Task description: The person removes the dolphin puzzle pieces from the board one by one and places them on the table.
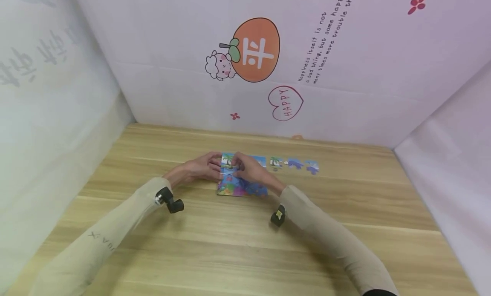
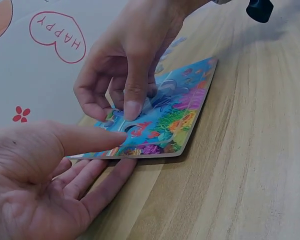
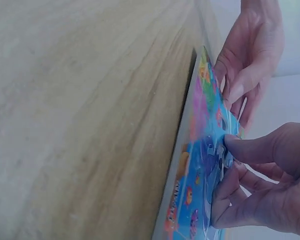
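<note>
A jigsaw puzzle board (image 1: 232, 189) with a bright undersea picture lies on the wooden table. My left hand (image 1: 200, 166) holds the board's left edge; in the left wrist view its thumb is over the picture and its fingers are at the edge and below. Above the board, my right hand (image 1: 251, 170) has thumb and fingertips pinched together on a small puzzle piece (image 3: 223, 156), right at the picture surface. The fingers cover most of that piece. Coral and fish show on the board's near part (image 2: 177, 120).
To the right of the board, a row of loose puzzle pieces lies on the table: one with a palm tree (image 1: 275, 161), a purple one (image 1: 294, 164) and a blue-purple one (image 1: 312, 167). A printed white cloth wall (image 1: 172, 91) stands behind the table's back edge.
</note>
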A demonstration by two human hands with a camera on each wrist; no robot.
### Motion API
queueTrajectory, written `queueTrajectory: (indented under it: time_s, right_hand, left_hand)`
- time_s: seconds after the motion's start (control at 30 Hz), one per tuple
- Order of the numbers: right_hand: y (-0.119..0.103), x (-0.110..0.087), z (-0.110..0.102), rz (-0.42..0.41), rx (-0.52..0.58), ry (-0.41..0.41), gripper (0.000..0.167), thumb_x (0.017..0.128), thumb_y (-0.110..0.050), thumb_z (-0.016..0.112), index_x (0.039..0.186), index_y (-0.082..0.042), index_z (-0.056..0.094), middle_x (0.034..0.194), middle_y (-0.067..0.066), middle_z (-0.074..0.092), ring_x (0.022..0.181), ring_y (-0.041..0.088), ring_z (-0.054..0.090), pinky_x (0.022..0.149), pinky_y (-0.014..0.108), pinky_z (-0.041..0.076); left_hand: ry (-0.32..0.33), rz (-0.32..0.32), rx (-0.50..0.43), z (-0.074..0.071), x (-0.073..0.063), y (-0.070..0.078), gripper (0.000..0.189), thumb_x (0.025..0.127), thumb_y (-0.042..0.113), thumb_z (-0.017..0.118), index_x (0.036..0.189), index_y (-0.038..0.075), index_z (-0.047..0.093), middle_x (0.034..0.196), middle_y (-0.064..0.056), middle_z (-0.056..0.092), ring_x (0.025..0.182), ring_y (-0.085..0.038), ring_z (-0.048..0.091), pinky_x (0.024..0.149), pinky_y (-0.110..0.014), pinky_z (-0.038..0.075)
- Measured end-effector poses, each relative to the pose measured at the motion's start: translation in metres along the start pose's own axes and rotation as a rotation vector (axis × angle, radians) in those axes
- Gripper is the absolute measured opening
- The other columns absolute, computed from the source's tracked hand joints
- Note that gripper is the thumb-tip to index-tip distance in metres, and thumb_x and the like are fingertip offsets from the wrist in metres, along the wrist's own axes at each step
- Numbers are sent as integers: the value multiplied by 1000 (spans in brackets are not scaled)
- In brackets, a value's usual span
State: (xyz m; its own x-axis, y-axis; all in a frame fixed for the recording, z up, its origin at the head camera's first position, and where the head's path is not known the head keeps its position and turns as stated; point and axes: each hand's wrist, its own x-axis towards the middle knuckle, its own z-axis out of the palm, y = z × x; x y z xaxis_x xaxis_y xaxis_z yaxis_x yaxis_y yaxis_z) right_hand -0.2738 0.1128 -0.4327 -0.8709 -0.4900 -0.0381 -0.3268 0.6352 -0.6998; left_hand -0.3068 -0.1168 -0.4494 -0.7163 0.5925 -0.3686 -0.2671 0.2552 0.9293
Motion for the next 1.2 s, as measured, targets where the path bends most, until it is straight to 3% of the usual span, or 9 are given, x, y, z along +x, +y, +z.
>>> queueTrajectory:
  time_s: [0.23,0.47,0.77,0.93,1.07,1.2]
  right_hand:
    - [4,-3,1,-41,43,31,25,95,4,72,115,1,57,99,16,65,87,23,61,77,28,55]
    - [8,-3,-1,2,104,37,26,94,1,75,113,-3,58,100,14,68,88,20,63,76,25,55]
    - [10,-2,-14,-52,135,-23,20,92,0,77,106,2,63,100,13,68,92,21,64,85,28,60]
    - [15,-5,-17,-107,137,25,14,93,0,77,101,1,65,97,13,68,91,21,65,82,27,58]
    - [18,-8,-25,-84,203,66,12,94,2,75,101,2,65,93,11,66,86,24,67,79,34,64]
    - [18,-12,-40,4,357,53,14,95,5,71,106,7,62,95,13,64,92,40,72,87,52,68]
  left_hand:
    - [31,44,209,4,0,1,98,93,3,75,165,3,9,151,-26,34,145,-44,41,120,-49,47]
    - [67,41,288,10,-2,1,98,93,7,78,165,3,12,151,-27,38,144,-42,43,124,-53,41]
    - [65,59,291,10,-3,3,98,93,6,77,165,2,10,153,-29,36,145,-44,42,125,-55,39]
    - [62,65,277,12,-2,2,99,92,3,76,165,1,9,153,-30,36,144,-44,43,123,-53,42]
    - [68,58,265,12,-1,2,99,93,2,76,165,1,8,154,-30,35,145,-45,41,124,-54,41]
    - [71,54,267,11,-4,3,98,93,3,75,165,1,8,155,-30,33,146,-45,40,124,-55,40]
